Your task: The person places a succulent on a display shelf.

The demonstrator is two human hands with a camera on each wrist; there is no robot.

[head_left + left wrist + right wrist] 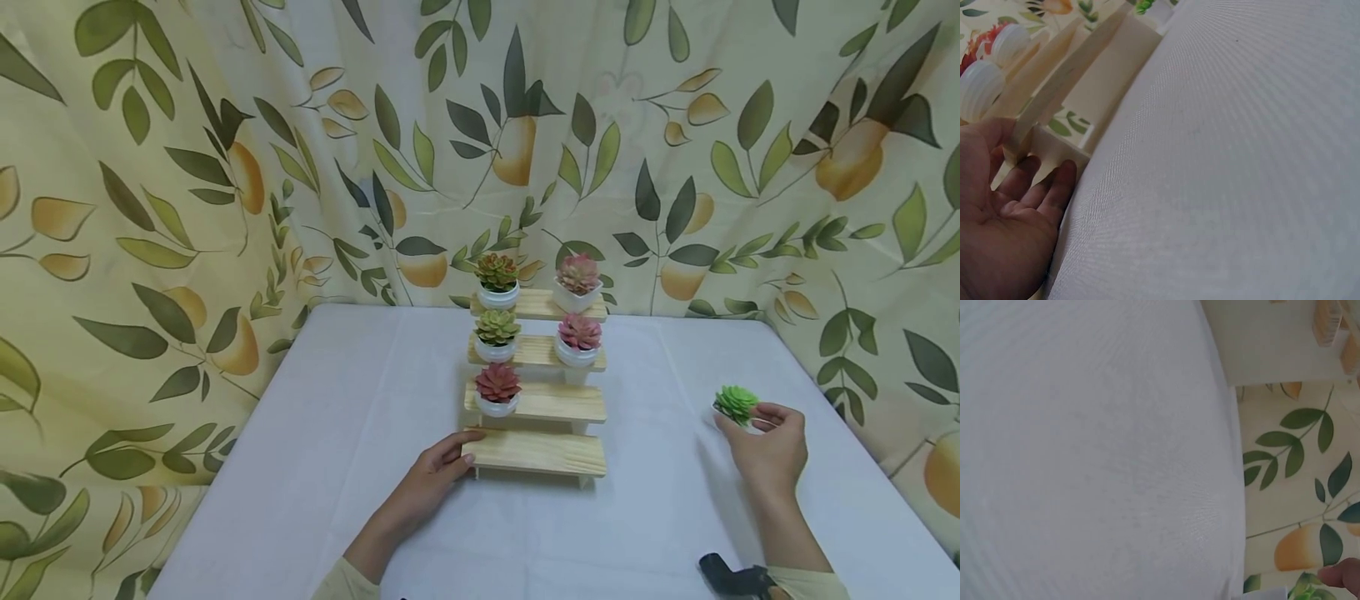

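A four-step wooden plant stand [534, 452] stands mid-table, its bottom step bare. My left hand [435, 473] grips the left end of that step; in the left wrist view the thumb and fingers [1019, 178] sit at the board's end. Out to the right, my right hand [772, 450] holds a small bright green potted succulent [737, 403] by its white pot. In the right wrist view only a fingertip [1342, 575] and some of the green leaves [1311, 591] show at the lower corner.
A red succulent [498, 385] stands left on the second step. Above it are a pale green one [497, 330] and a pink one [578, 335], then a red-green one [497, 275] and another pink one [577, 277] on top. A leaf-patterned curtain [315, 167] encloses the white table [360, 375].
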